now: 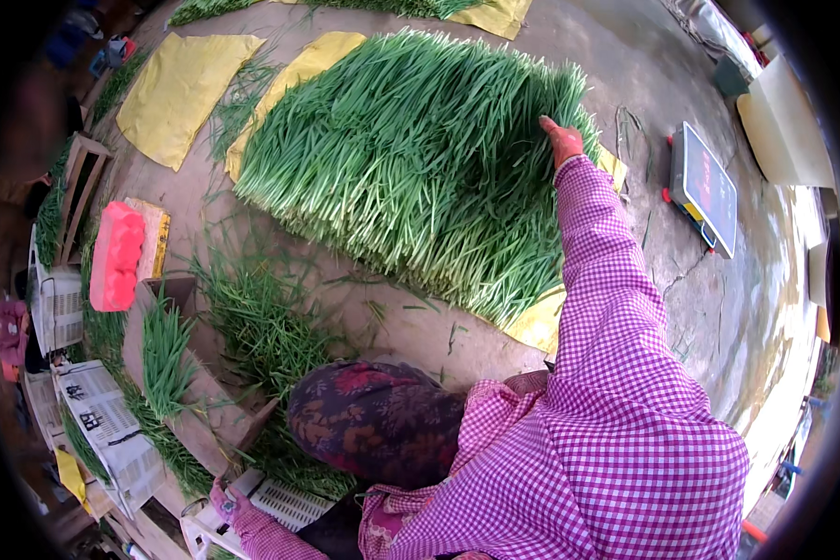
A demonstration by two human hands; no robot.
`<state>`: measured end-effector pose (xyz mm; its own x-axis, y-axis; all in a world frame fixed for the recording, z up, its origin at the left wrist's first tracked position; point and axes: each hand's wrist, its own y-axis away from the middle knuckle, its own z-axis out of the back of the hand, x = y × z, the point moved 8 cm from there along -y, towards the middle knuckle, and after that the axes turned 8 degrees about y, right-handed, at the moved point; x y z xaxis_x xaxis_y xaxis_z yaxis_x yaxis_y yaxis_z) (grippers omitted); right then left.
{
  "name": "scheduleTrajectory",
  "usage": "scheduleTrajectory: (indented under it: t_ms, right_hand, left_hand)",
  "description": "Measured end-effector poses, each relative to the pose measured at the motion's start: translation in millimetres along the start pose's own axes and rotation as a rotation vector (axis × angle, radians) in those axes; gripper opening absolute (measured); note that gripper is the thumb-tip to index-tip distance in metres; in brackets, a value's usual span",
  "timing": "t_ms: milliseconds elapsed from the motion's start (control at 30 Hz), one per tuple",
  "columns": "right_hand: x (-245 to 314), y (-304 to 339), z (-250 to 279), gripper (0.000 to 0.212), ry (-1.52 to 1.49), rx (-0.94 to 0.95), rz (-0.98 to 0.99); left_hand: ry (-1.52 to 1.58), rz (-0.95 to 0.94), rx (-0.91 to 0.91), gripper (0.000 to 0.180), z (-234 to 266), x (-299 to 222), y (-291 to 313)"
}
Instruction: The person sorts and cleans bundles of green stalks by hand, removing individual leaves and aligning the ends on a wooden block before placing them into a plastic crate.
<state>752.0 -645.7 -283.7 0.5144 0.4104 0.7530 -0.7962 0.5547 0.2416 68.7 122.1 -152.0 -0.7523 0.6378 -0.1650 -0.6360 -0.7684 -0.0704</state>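
Observation:
A wide, thick heap of green chives (pixel 411 159) lies on the floor in front of me, pale stem ends toward me. At its far right edge my right hand (pixel 564 142) reaches in at the end of my outstretched arm. The thumb shows against the leaves, and the other fingers are closed round a clump of chives, partly hidden. Down at the lower left, my left hand (pixel 224 500) is beside the near end of a wooden trough (pixel 182 401) and a white plastic crate (pixel 285 502). Its fingers are too small and unclear to read. Some chives (pixel 165 359) lie over the trough.
Yellow sheets (pixel 189 89) lie on the floor and under the heap. A flat digital scale (pixel 705 187) stands at the right, on wet floor. Loose chives (pixel 261 322) are scattered by my knee. A red foam block (pixel 117 257) and white crates (pixel 112 434) are at the left.

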Motion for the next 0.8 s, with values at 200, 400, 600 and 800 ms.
scheduleTrajectory:
  t_ms: [200, 400, 600, 800]
  right_hand:
    - [15, 74, 4, 0.078, 0.452, 0.091, 0.171]
    - [-13, 193, 1, 0.062, 0.799, 0.066, 0.694]
    - [-43, 262, 1, 0.059, 0.946, 0.235, 0.955]
    - [-49, 271, 5, 0.029, 0.751, 0.491, 0.809]
  left_hand:
    - [-0.001, -0.003, 0.048, 0.035, -5, 4, -1]
    - [0.02, -0.009, 0.074, 0.034, -10, 10, 1]
    - [-0.015, -0.037, 0.1, 0.031, -6, -12, 0]
    - [0.042, -0.096, 0.105, 0.031, -2, -23, 6]
